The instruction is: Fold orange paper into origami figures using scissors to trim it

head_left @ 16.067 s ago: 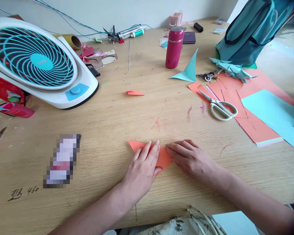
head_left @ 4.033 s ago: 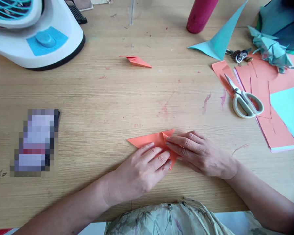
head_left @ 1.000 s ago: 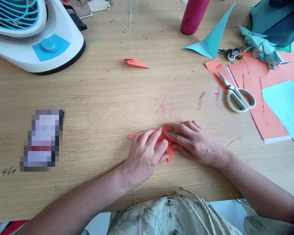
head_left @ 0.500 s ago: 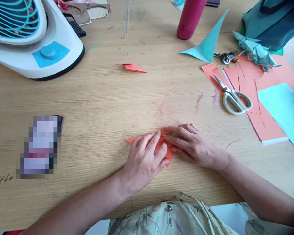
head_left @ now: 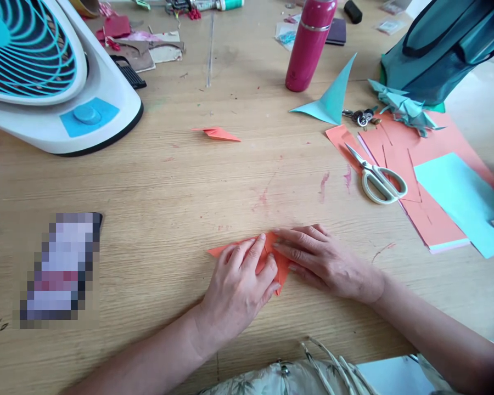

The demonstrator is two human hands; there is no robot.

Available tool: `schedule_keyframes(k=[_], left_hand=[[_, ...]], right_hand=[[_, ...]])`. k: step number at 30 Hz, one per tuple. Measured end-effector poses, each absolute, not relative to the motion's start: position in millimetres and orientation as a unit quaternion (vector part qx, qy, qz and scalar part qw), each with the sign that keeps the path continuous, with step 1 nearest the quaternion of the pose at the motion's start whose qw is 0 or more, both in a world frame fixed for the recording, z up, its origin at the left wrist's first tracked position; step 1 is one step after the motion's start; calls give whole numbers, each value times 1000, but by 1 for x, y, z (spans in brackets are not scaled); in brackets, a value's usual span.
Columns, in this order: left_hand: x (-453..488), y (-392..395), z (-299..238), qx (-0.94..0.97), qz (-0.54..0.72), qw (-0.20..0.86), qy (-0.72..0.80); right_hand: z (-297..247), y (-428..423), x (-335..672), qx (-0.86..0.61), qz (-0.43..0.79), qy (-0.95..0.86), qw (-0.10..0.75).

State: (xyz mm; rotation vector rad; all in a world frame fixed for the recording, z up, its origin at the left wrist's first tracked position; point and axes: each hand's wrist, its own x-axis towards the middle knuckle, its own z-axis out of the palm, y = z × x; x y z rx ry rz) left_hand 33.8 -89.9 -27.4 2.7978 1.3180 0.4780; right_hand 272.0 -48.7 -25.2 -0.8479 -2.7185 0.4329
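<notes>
Left hand (head_left: 235,286), right hand (head_left: 321,261): fingers outstretched flat, pressing folded orange paper (head_left: 281,265); capped magenta metal flask (head_left: 308,49) 12 o'clock; white-handled scissors (head_left: 375,176) 2 o'clock.

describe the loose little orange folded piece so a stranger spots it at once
From the white and teal fan at left, look right toward the pink bottle. On bare wood between them lies a small pointed orange fold, untouched, unlike the orange paper under both hands.

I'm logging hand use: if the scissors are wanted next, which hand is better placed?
Right, probably: the scissors lie on the side of the right hand, while the left hand lies flat on the folded orange paper.
</notes>
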Motion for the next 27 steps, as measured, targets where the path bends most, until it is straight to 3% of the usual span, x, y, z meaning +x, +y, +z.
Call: schedule_keyframes(k=[20, 27], left_hand=[[34, -89, -25, 898, 144, 5, 415], [35, -90, -26, 897, 143, 4, 417]], right_hand=[[-22, -57, 292, -296, 145, -933, 147], [-23, -39, 263, -299, 95, -944, 104]])
